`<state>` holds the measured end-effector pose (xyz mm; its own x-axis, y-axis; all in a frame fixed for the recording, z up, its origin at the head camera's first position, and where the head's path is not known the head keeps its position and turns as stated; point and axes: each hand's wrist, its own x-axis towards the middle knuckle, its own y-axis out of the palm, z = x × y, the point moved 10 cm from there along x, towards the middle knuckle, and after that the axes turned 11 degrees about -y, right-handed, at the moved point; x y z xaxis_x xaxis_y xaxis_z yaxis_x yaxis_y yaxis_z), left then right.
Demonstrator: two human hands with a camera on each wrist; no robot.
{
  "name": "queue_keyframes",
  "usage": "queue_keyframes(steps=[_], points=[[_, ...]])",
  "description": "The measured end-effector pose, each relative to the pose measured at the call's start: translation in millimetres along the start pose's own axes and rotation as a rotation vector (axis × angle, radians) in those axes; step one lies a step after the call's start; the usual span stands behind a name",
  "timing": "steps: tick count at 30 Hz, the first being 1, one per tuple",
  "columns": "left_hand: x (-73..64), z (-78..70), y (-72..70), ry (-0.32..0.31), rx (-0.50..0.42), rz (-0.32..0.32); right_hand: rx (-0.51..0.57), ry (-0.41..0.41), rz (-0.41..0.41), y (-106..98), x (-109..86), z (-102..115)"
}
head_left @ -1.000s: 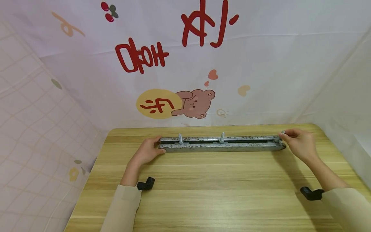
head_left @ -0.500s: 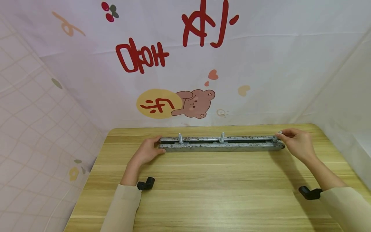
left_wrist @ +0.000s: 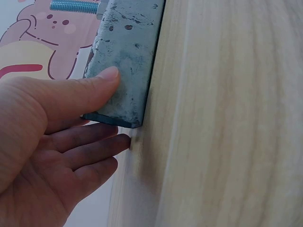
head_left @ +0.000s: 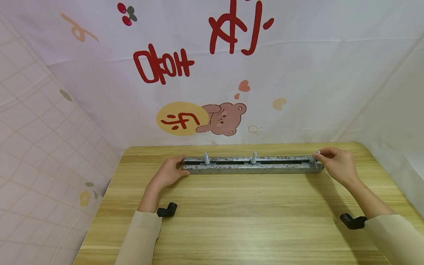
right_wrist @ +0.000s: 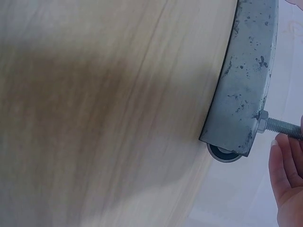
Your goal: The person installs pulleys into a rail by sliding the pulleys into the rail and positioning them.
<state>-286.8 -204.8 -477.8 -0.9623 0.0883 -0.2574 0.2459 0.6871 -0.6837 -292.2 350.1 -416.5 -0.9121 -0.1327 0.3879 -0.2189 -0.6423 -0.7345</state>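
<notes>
A speckled grey steel channel rail (head_left: 232,170) lies along the back of the table, its slot facing up. My left hand (head_left: 167,172) grips the rail's left end, thumb on the near face; in the left wrist view the lower fingers extend past that end. Two threaded bolts, a left one (head_left: 207,158) and a middle one (head_left: 254,158), stand up from the slot. At the right end my right hand (head_left: 341,166) pinches a third bolt (right_wrist: 282,127), which has a nut at its base. Beneath it a round roller (right_wrist: 224,155) partly protrudes from the rail's end.
The wooden table (head_left: 251,217) has rounded back corners and meets a white printed wall covering (head_left: 304,73) just behind the rail. Black wrist-worn pieces, left (head_left: 167,210) and right (head_left: 353,221), jut inward from the beige sleeves.
My right hand has moved a little to the left with the third bolt, and the roller has slid further into the rail's right end. The left hand and the rail have stayed still.
</notes>
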Motion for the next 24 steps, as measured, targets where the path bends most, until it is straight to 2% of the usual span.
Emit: queue_keyframes(steps=[13, 24], points=[[0.4, -0.7, 0.7, 0.005, 0.006, 0.005, 0.015, 0.020, 0.007, 3, -0.2, -2], [-0.1, -0.3, 1.7, 0.001, 0.001, 0.004, 0.021, -0.012, 0.023, 15, 3.9, 9]])
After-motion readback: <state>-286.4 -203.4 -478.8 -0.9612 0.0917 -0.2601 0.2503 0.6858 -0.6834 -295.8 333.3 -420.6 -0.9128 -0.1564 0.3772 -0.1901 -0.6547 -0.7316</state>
